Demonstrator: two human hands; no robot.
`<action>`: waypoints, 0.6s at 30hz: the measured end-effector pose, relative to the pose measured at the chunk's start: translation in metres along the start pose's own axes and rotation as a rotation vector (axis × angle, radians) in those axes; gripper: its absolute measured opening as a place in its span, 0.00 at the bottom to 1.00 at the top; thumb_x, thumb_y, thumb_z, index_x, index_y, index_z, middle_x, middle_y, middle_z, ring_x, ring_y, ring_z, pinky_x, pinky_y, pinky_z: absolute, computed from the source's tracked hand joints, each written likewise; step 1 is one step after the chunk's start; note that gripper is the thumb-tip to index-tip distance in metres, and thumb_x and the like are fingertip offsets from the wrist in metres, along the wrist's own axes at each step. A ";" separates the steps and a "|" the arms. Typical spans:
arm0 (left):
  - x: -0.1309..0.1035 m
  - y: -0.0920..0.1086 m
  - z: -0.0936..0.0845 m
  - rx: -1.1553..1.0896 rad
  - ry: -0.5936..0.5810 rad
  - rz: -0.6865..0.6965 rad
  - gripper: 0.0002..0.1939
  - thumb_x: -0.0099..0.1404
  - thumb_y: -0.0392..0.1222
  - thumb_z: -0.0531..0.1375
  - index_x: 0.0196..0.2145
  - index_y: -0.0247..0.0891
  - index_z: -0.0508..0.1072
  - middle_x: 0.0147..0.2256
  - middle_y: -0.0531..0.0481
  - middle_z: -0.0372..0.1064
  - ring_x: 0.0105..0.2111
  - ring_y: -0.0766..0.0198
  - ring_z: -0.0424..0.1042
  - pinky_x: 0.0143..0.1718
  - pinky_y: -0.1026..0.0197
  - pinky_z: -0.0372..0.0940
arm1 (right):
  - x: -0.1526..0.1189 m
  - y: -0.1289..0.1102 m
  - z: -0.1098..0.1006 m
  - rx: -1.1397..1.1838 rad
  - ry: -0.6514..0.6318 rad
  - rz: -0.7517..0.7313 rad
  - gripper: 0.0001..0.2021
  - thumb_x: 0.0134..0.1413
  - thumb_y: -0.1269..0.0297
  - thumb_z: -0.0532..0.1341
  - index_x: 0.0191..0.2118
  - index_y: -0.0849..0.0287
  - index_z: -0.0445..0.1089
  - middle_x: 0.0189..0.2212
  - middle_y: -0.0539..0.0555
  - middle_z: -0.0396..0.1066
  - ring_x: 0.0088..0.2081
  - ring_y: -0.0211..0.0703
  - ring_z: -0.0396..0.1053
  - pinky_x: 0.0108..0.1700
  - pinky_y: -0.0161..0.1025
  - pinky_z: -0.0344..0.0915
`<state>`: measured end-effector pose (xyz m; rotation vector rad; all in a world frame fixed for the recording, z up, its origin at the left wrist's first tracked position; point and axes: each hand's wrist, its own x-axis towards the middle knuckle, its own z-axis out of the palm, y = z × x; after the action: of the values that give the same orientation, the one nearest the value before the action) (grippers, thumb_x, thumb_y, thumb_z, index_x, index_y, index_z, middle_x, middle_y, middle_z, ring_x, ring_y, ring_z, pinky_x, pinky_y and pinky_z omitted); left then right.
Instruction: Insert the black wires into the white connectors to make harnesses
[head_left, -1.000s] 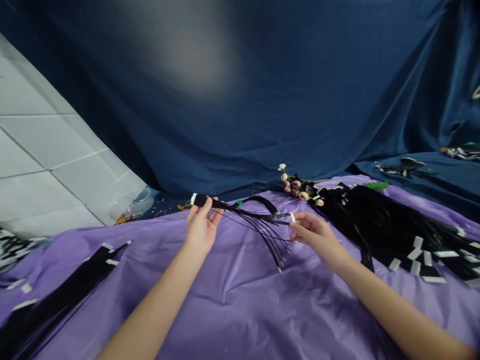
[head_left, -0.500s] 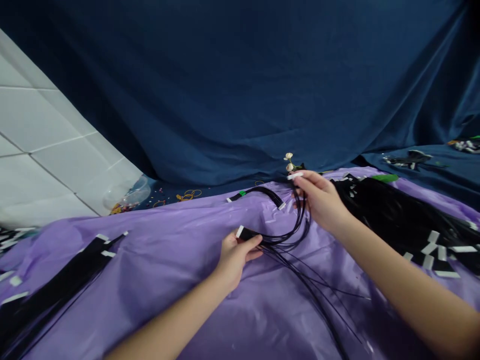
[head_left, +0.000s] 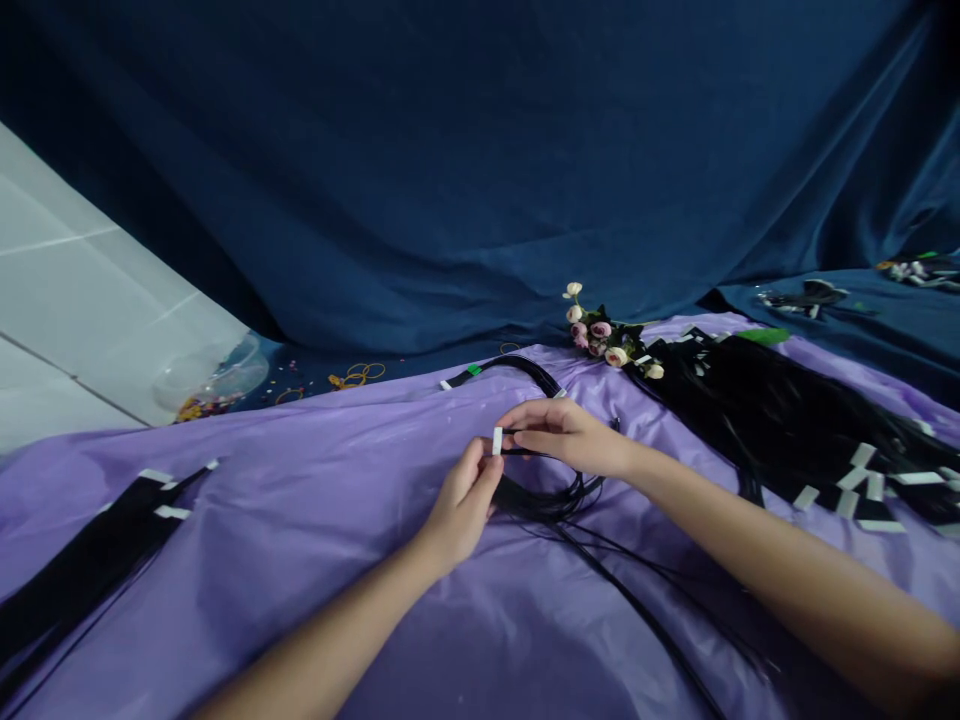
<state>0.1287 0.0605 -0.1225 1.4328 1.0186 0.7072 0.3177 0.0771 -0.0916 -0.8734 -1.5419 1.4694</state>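
Between your 2 hands, left (head_left: 459, 505) and right (head_left: 574, 437), both pinching the looped black cable (head_left: 544, 503), trailing wires could snag.

The sheet (head_left: 337, 580) looked like thin plastic or a slick cloth, glossy and creased, with pale highlights along its folds. The drape (head_left: 450, 180) was smooth cloth with a satin-like sheen, strongest on the folds at the right. The held wires (head_left: 547, 507) had a smooth black coating, softly shiny, and their connector (head_left: 498, 441) looked like hard white plastic, rather matt. The right bundle (head_left: 780, 410) was black and sleek with dull streaks of shine; the left bundle (head_left: 97, 560) looked flatter and more matt. The tub (head_left: 251, 365) was clear, shiny plastic, and the wall (head_left: 75, 270) smooth, faintly glossy tile
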 end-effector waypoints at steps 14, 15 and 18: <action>0.007 -0.005 0.001 -0.147 0.181 0.047 0.21 0.62 0.61 0.55 0.31 0.39 0.64 0.23 0.59 0.55 0.14 0.77 0.52 0.11 0.73 0.48 | -0.010 0.000 -0.013 0.071 -0.159 0.080 0.15 0.56 0.68 0.61 0.50 0.59 0.66 0.45 0.55 0.72 0.47 0.37 0.72 0.48 0.36 0.70; 0.008 -0.005 0.001 -0.196 0.198 0.035 0.21 0.61 0.62 0.55 0.30 0.39 0.62 0.22 0.59 0.55 0.13 0.77 0.51 0.11 0.73 0.47 | -0.012 0.001 -0.017 0.000 -0.143 0.066 0.15 0.56 0.67 0.60 0.50 0.59 0.66 0.44 0.55 0.73 0.44 0.37 0.73 0.45 0.36 0.71; 0.013 -0.001 -0.002 -0.346 0.261 -0.023 0.22 0.58 0.62 0.58 0.30 0.40 0.61 0.22 0.60 0.57 0.11 0.78 0.50 0.10 0.74 0.43 | -0.016 0.004 -0.030 -0.233 -0.064 0.000 0.16 0.57 0.63 0.60 0.50 0.60 0.66 0.38 0.54 0.74 0.34 0.36 0.73 0.38 0.37 0.72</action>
<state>0.1325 0.0729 -0.1250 1.0454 1.0490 1.0198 0.3516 0.0758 -0.0977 -0.9679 -1.7869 1.3472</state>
